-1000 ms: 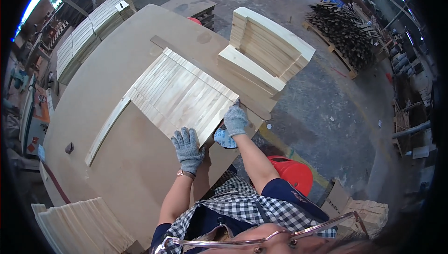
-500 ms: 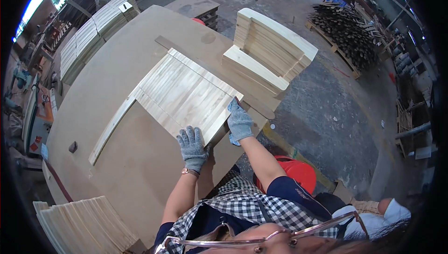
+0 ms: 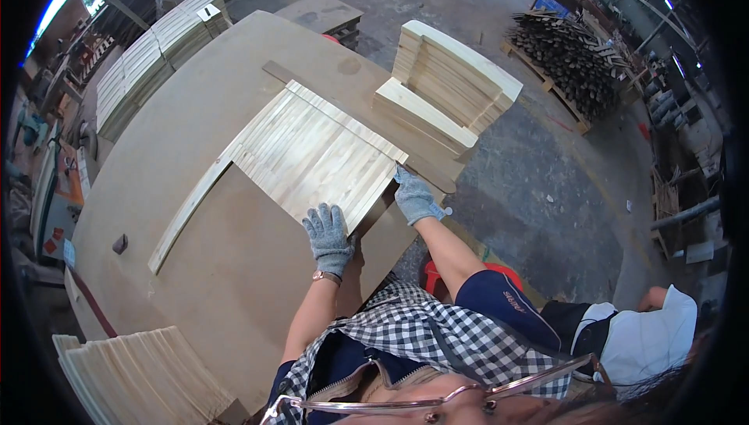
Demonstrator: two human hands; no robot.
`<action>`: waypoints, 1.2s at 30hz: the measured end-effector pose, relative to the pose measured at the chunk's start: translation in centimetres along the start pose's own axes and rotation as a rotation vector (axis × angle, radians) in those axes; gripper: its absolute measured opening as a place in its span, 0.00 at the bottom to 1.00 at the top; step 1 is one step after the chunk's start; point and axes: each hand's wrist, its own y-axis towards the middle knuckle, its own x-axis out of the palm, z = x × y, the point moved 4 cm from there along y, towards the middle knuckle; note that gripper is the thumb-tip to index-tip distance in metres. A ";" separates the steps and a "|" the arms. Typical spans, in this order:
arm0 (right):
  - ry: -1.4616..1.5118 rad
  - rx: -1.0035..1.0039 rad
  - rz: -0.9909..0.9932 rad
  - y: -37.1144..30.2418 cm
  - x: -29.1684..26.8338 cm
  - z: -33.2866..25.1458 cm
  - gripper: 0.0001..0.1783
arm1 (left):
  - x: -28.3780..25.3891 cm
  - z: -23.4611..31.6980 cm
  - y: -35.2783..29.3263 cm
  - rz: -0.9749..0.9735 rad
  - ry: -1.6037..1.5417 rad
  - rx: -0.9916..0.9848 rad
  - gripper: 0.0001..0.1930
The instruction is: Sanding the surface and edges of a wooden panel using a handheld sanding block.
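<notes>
A pale wooden panel [image 3: 316, 152] made of glued strips lies flat on a large brown table [image 3: 195, 284]. My left hand [image 3: 328, 235], in a grey knit glove, rests with spread fingers on the panel's near edge. My right hand [image 3: 415, 195], also gloved, holds the panel's near right corner at the table edge. A long thin wooden strip [image 3: 187, 210] lies along the panel's left side. A darker wooden strip [image 3: 343, 117] runs along its far side.
A stack of pale panels [image 3: 449, 85] stands at the table's far right. More board stacks sit at the far left [image 3: 148, 62] and near left corner [image 3: 133, 370]. A pile of dark sticks [image 3: 569, 54] lies on the concrete floor. Another person [image 3: 647, 335] crouches at right.
Both hands have stayed on the panel's near edge while the panel has shifted slightly. A person has come into view at the lower right.
</notes>
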 end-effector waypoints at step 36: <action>-0.082 0.222 -0.195 2.8 0.7 -0.2 0.16 | 1.0 0.0 -0.1 0.002 0.021 -0.029 0.41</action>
